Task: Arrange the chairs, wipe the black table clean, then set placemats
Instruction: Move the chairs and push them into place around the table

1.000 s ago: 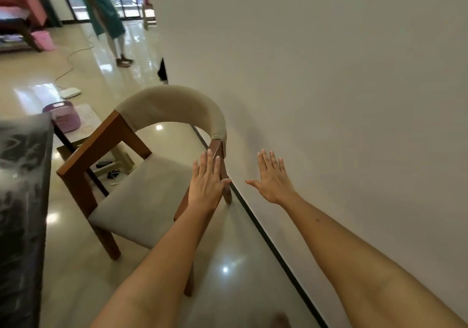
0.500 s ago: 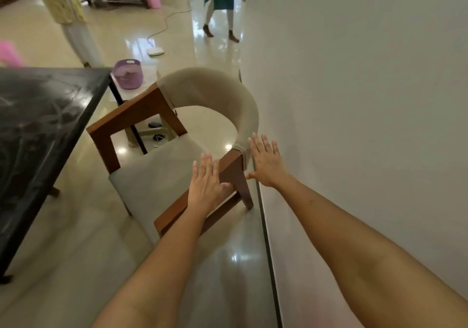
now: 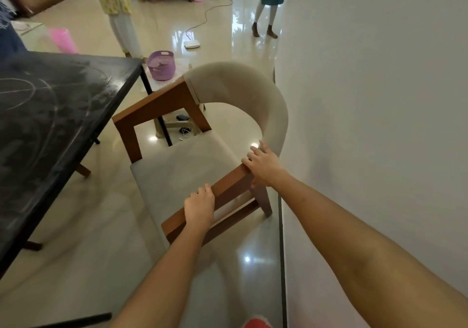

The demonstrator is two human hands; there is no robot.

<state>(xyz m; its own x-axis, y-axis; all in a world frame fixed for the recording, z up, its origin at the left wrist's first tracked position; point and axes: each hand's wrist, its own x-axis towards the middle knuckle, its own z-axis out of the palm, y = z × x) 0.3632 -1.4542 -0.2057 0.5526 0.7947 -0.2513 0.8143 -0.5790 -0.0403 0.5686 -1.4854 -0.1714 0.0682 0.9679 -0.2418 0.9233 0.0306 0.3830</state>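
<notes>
A wooden chair (image 3: 177, 175) with a beige seat and a curved beige backrest stands between the black table (image 3: 50, 115) and the white wall. My left hand (image 3: 200, 207) grips the near wooden armrest around its middle. My right hand (image 3: 263, 167) clasps the same armrest at its back end, where it meets the padded backrest. The black tabletop at the left is smeared with chalky white marks. No placemats are in view.
The white wall (image 3: 367, 125) runs close along the chair's right side. A purple basket (image 3: 162, 64) sits on a low stand beyond the chair. Two people stand farther back on the glossy floor, near a white device (image 3: 191, 44) with a cable. Pink bins stand at the left and far back.
Both hands were open and reaching toward the chair; now they have closed on its near armrest. The view has turned left, showing more of the table.
</notes>
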